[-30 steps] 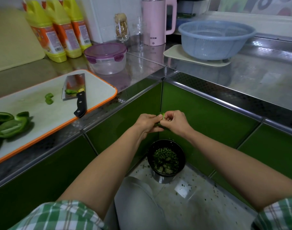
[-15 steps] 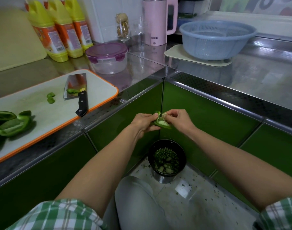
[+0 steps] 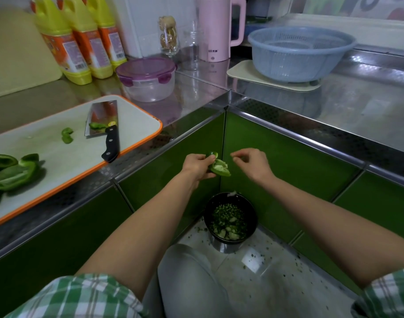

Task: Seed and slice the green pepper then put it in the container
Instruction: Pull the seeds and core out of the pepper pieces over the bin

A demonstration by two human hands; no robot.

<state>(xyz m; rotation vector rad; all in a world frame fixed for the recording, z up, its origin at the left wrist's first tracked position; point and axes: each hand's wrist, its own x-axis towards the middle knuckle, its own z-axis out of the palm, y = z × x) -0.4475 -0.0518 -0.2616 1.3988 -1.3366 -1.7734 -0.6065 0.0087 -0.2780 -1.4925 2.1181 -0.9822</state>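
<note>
Nearest me, at six o'clock below the hands, I saw the black bin [image 3: 207,211] on the floor with green scraps inside. Above it the left hand [image 3: 197,165] gripped a green pepper piece [image 3: 220,169], thumb and curled fingers closed round it, its pale inside facing up. At three o'clock of that, apart from the pepper, the right hand [image 3: 252,165] hung with fingers loosely curled and nothing I could see between them. Farther off at nine o'clock lay the cutting board [image 3: 49,154], carrying more pepper pieces [image 3: 10,174] and the knife [image 3: 110,143]. Beyond, at eleven o'clock, the lidded container [image 3: 148,84] sat on the counter.
</note>
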